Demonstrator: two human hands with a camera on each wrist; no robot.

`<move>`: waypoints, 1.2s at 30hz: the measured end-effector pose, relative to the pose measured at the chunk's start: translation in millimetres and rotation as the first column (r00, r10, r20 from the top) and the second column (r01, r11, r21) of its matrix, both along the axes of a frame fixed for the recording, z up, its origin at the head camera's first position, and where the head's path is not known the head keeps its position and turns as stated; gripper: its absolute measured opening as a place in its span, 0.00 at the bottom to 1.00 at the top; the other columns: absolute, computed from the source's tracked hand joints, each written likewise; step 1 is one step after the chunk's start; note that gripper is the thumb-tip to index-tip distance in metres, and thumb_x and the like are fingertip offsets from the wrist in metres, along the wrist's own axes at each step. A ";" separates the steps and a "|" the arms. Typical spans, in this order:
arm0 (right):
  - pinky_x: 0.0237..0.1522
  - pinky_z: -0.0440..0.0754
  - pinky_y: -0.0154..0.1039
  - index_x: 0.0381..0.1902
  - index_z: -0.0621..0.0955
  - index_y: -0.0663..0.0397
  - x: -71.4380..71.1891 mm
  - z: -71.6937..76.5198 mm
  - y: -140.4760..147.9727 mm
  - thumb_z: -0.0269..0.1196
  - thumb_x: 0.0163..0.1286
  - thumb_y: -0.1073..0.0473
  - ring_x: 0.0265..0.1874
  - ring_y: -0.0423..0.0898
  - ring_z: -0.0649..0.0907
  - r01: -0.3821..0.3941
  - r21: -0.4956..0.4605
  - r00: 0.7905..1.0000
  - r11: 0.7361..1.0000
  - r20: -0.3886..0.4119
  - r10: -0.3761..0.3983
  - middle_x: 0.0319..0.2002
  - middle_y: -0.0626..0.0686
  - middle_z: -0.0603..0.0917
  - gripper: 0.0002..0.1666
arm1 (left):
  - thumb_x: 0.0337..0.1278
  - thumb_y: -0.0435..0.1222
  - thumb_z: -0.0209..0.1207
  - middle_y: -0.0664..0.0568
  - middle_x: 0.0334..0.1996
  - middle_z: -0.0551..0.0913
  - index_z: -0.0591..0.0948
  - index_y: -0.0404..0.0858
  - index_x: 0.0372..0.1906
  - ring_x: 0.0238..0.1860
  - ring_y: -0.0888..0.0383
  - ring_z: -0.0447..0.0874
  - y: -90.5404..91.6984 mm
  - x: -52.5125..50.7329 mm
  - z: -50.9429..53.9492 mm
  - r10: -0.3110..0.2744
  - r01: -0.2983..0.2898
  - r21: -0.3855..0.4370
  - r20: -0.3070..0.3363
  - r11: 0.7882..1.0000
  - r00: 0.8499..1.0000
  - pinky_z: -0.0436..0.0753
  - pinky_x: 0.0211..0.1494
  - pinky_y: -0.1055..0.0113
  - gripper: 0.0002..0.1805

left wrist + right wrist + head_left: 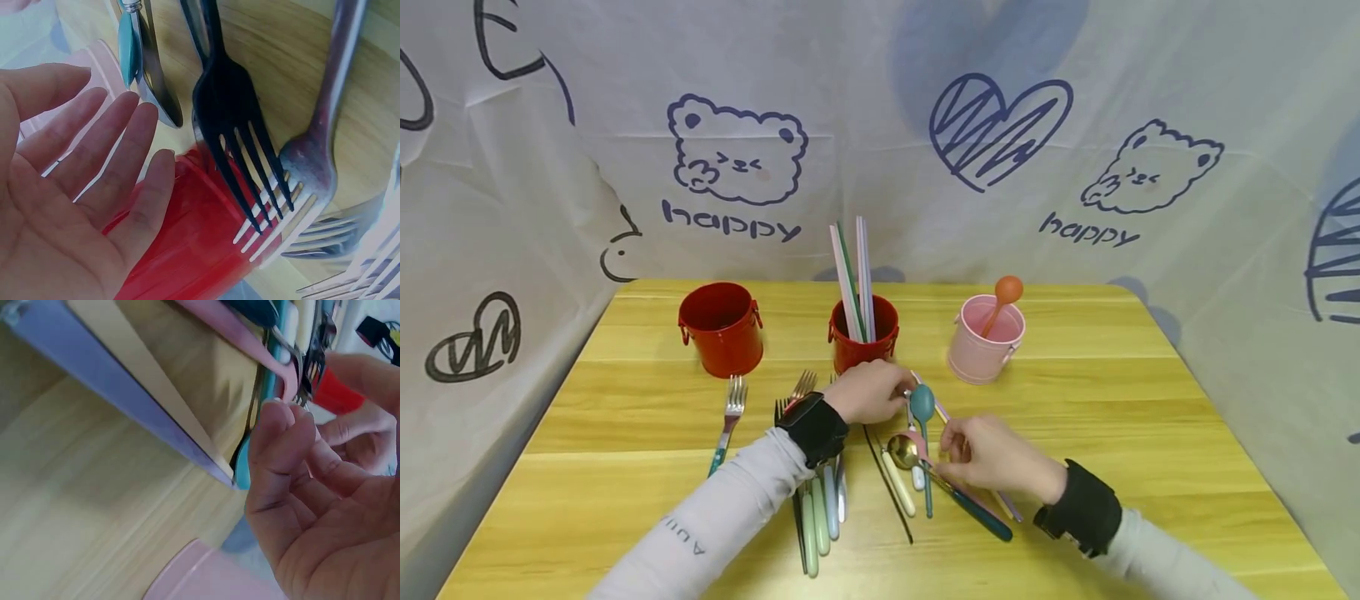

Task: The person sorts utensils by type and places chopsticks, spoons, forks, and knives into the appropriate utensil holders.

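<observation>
My left hand (871, 392) is over the cutlery in front of the middle red bucket (865, 358); in the left wrist view its fingers are loosely extended and the palm holds nothing. Near its fingertips lies a teal spoon (922, 403). My right hand (988, 452) hovers beside a gold-bowled spoon (902, 451) with a dark handle and a pink spoon (231, 331). In the right wrist view its fingers are bent, the thumb apart; the fingertips are close to the pink spoon's end, and contact is unclear. Purple and cream sticks (144, 400) lie partly under that hand.
Another red bucket (726, 333) stands at the left. A pink bucket (981, 354) at the right holds an orange spoon (1006, 292). Several sticks (853, 283) stand in the middle bucket. Several forks, including a black one (228, 94), lie left of centre.
</observation>
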State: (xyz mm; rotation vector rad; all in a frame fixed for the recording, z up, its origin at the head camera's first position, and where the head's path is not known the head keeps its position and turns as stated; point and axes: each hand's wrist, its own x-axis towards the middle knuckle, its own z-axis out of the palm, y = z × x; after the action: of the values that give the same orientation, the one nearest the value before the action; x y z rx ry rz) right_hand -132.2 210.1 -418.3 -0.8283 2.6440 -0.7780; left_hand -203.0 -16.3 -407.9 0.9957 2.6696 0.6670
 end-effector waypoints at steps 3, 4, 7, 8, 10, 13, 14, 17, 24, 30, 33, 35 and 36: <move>0.22 0.71 0.26 0.30 0.81 0.52 3.7 -3.2 -3.7 0.75 0.59 0.51 0.17 0.29 0.72 -0.013 0.038 1.000 0.999 0.002 0.013 0.18 0.40 0.76 0.15 | 0.66 0.33 0.59 0.51 0.48 0.89 0.86 0.42 0.50 0.39 0.58 0.82 0.0 0.1 -1.6 0.009 -0.010 -0.011 -0.010 1.000 1.000 0.84 0.45 0.61 0.12; 0.22 0.71 0.26 0.30 0.81 0.52 4.7 -4.1 -4.3 0.76 0.58 0.50 0.17 0.29 0.71 -0.015 0.051 1.000 0.999 0.000 0.015 0.18 0.40 0.76 0.16 | 0.65 0.33 0.60 0.51 0.48 0.89 0.86 0.42 0.50 0.39 0.58 0.82 0.1 0.4 -1.9 0.015 -0.015 -0.014 -0.010 1.000 1.000 0.84 0.45 0.61 0.12; 0.21 0.68 0.27 0.29 0.80 0.49 7.3 -6.6 -5.5 0.77 0.57 0.49 0.16 0.30 0.70 -0.018 0.093 1.000 0.995 -0.002 0.019 0.17 0.38 0.73 0.17 | 0.65 0.34 0.60 0.52 0.46 0.89 0.87 0.43 0.50 0.36 0.59 0.81 0.7 1.5 -2.8 0.030 -0.030 -0.015 -0.009 0.999 0.999 0.83 0.42 0.63 0.12; 0.21 0.68 0.27 0.28 0.79 0.49 8.1 -7.7 -6.0 0.77 0.57 0.49 0.16 0.31 0.70 -0.020 0.107 1.000 0.994 -0.003 0.020 0.17 0.38 0.72 0.17 | 0.66 0.34 0.60 0.52 0.44 0.89 0.87 0.43 0.50 0.34 0.59 0.80 1.0 1.8 -2.9 0.033 -0.033 -0.016 -0.005 0.999 0.999 0.82 0.40 0.63 0.11; 0.21 0.66 0.27 0.28 0.78 0.47 9.7 -9.5 -6.7 0.77 0.57 0.49 0.16 0.31 0.69 -0.024 0.130 1.000 0.991 -0.008 0.025 0.17 0.38 0.71 0.18 | 0.67 0.35 0.60 0.53 0.40 0.87 0.87 0.43 0.48 0.32 0.59 0.77 1.7 2.3 -3.2 0.036 -0.036 -0.013 0.000 0.999 0.999 0.79 0.38 0.64 0.10; 0.20 0.65 0.27 0.27 0.77 0.48 11.7 -11.9 -7.3 0.76 0.58 0.50 0.16 0.31 0.68 -0.032 0.138 0.999 0.990 -0.003 0.033 0.17 0.38 0.70 0.17 | 0.67 0.36 0.60 0.53 0.36 0.85 0.87 0.42 0.46 0.31 0.59 0.74 3.3 2.6 -3.2 0.036 -0.036 -0.011 0.002 0.999 0.999 0.76 0.35 0.65 0.08; 0.20 0.65 0.27 0.27 0.77 0.48 12.1 -12.3 -7.4 0.75 0.59 0.51 0.16 0.31 0.68 -0.035 0.138 0.999 0.990 -0.002 0.036 0.17 0.38 0.69 0.17 | 0.67 0.36 0.60 0.53 0.36 0.85 0.87 0.42 0.46 0.31 0.59 0.74 3.9 2.8 -3.1 0.037 -0.037 -0.011 0.000 0.999 0.999 0.75 0.35 0.65 0.08; 0.20 0.65 0.27 0.27 0.77 0.49 13.0 -12.9 -7.7 0.74 0.62 0.53 0.16 0.31 0.68 -0.043 0.129 0.999 0.991 -0.002 0.043 0.17 0.39 0.70 0.14 | 0.67 0.37 0.61 0.53 0.36 0.85 0.87 0.42 0.46 0.31 0.59 0.76 5.5 3.4 -2.2 0.040 -0.040 -0.006 -0.004 0.999 0.999 0.77 0.36 0.65 0.08; 0.22 0.67 0.28 0.26 0.77 0.48 13.8 -11.6 -9.6 0.69 0.62 0.61 0.18 0.32 0.69 -0.046 0.144 0.998 0.988 -0.039 0.052 0.17 0.40 0.70 0.10 | 0.67 0.37 0.61 0.54 0.38 0.86 0.87 0.42 0.47 0.32 0.59 0.77 6.8 4.4 -2.5 0.044 -0.044 -0.007 -0.001 0.999 0.999 0.79 0.38 0.64 0.09; 0.21 0.68 0.28 0.24 0.76 0.47 15.3 -11.7 -8.5 0.66 0.66 0.61 0.17 0.32 0.70 -0.042 0.130 0.998 0.991 -0.047 0.049 0.16 0.40 0.71 0.12 | 0.67 0.37 0.61 0.54 0.38 0.86 0.87 0.43 0.47 0.33 0.59 0.77 7.0 2.7 -5.7 0.048 -0.048 -0.008 -0.008 0.999 0.999 0.79 0.38 0.64 0.09; 0.21 0.68 0.28 0.24 0.77 0.48 14.9 -13.4 -7.1 0.64 0.69 0.60 0.17 0.32 0.69 -0.030 0.106 0.999 0.994 -0.023 0.032 0.17 0.40 0.71 0.12 | 0.66 0.37 0.61 0.54 0.38 0.87 0.87 0.43 0.47 0.33 0.59 0.77 6.9 2.1 -6.2 0.055 -0.055 -0.005 -0.016 0.998 0.998 0.81 0.38 0.63 0.09; 0.21 0.67 0.27 0.25 0.78 0.48 14.1 -14.1 -6.3 0.63 0.70 0.60 0.16 0.32 0.69 -0.017 0.080 1.000 0.997 0.011 0.016 0.17 0.40 0.71 0.12 | 0.66 0.37 0.62 0.53 0.39 0.87 0.87 0.42 0.48 0.33 0.58 0.78 6.4 2.1 -6.1 0.062 -0.062 0.001 -0.014 0.998 0.998 0.81 0.39 0.63 0.09; 0.21 0.67 0.27 0.25 0.78 0.49 13.6 -14.3 -5.7 0.63 0.71 0.60 0.16 0.31 0.69 -0.011 0.065 1.000 0.998 0.029 0.009 0.17 0.40 0.71 0.12 | 0.66 0.37 0.62 0.53 0.39 0.87 0.87 0.42 0.48 0.33 0.58 0.78 6.2 2.2 -6.0 0.065 -0.065 0.005 -0.012 0.998 0.998 0.81 0.39 0.63 0.10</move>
State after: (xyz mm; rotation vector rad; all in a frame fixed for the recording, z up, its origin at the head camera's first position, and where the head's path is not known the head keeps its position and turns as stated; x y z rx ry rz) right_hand -118.6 204.4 -432.6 -0.8070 2.6233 -0.6922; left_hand -200.7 -10.1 -413.9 0.9208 2.7222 0.6823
